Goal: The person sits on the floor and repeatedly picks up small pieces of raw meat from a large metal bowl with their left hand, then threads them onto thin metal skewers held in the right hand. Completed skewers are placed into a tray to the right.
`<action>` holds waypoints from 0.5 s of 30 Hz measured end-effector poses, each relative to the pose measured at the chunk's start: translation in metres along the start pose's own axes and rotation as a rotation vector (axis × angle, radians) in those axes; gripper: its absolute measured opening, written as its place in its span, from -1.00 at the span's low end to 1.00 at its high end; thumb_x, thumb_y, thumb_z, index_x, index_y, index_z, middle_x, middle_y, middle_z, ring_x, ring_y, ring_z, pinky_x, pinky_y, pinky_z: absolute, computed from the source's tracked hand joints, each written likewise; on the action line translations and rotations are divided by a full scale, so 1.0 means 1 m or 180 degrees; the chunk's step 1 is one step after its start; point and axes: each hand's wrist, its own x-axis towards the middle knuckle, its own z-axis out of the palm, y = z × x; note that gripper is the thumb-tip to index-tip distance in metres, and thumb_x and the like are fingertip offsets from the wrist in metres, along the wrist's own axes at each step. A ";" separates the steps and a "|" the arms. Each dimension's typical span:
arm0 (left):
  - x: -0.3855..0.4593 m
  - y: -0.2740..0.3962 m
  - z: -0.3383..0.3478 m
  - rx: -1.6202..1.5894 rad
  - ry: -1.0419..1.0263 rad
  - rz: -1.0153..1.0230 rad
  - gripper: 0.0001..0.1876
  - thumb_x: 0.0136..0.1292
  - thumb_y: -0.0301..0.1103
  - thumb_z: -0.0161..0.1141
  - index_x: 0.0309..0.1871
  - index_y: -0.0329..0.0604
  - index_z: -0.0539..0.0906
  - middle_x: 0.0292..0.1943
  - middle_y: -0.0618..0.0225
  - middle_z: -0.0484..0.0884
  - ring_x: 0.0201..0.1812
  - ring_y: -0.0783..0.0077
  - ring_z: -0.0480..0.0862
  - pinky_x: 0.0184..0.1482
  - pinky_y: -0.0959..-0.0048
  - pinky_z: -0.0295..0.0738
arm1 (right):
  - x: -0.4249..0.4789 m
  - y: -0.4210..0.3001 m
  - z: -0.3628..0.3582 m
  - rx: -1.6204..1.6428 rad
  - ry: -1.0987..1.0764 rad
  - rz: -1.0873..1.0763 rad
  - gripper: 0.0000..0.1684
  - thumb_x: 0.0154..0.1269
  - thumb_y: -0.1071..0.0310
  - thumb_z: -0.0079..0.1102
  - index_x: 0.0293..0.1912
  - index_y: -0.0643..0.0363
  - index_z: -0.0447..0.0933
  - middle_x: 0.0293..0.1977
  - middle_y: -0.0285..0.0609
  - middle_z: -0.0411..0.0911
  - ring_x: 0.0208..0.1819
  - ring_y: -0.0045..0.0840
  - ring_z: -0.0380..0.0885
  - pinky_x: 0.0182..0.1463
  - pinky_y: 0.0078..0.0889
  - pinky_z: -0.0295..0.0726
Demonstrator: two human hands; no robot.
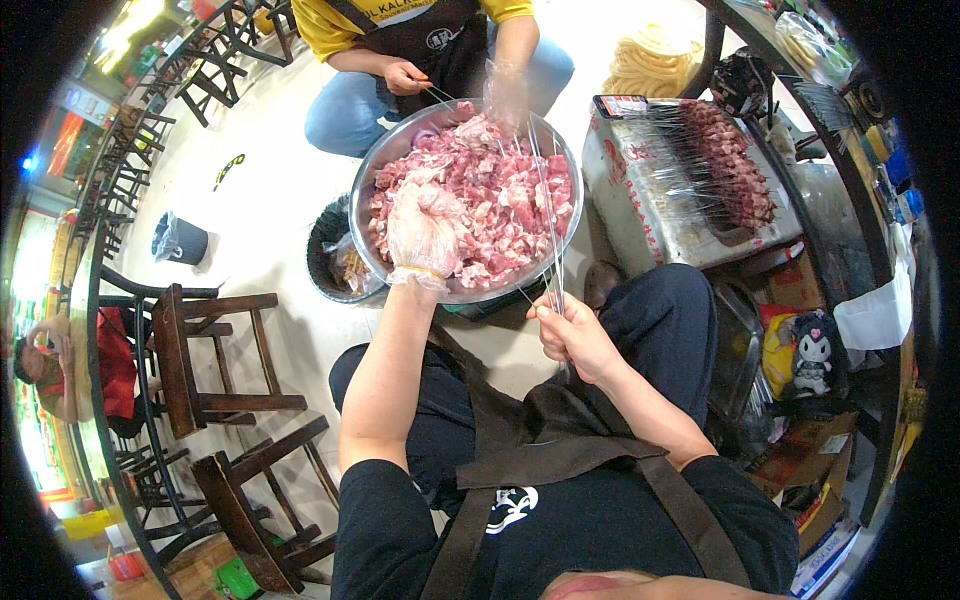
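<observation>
A large steel bowl (360, 225) full of raw cut meat (517, 187) sits before my knees. My left hand (426, 229) wears a clear plastic glove, banded at the wrist, and rests on the meat at the bowl's near left. Its fingers curl inward, and whether they hold a piece is hidden. Just outside the bowl's near right rim, my bare right hand (574, 330) grips several thin metal skewers (556, 255). Their long shafts reach up across the meat; no meat shows clearly on them.
Opposite, a co-worker's bare hand (406, 76) holds skewers, while their gloved hand (510, 97) blurs over the bowl. Loaded meat skewers (727, 165) lie on a white box (622, 187) with a phone (620, 106). A lined bin (330, 251) stands beside the bowl; wooden stools (176, 360) stand left.
</observation>
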 end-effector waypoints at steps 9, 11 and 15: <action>-0.004 0.004 0.029 0.0318 0.0143 0.0329 -0.93 0.40 -0.44 0.00 -0.25 -0.13 0.49 -0.49 0.53 0.40 -0.50 0.62 0.37 -0.44 0.62 0.40 | -0.002 0.001 -0.003 0.0065 -0.0038 0.0028 -0.83 0.49 0.23 0.00 -0.14 0.11 0.43 -0.66 -0.57 0.09 -0.69 -0.85 -0.03 -0.65 -0.71 -0.03; -0.010 0.005 0.039 0.0260 0.0299 0.0294 -0.92 0.41 -0.43 0.00 -0.22 -0.14 0.50 -0.49 0.53 0.42 -0.51 0.62 0.37 -0.44 0.62 0.41 | -0.001 0.001 -0.001 0.0052 0.0017 0.0025 -0.83 0.49 0.23 0.00 -0.14 0.11 0.43 -0.66 -0.57 0.09 -0.69 -0.85 -0.03 -0.65 -0.71 -0.03; -0.005 0.010 0.032 -0.0006 0.0302 -0.0007 -0.91 0.42 -0.39 0.00 -0.21 -0.15 0.51 -0.49 0.51 0.42 -0.52 0.61 0.38 -0.45 0.60 0.40 | -0.001 0.001 0.000 0.0076 0.0048 0.0018 -0.83 0.49 0.23 0.00 -0.16 0.11 0.43 -0.66 -0.57 0.10 -0.70 -0.85 -0.02 -0.65 -0.71 -0.03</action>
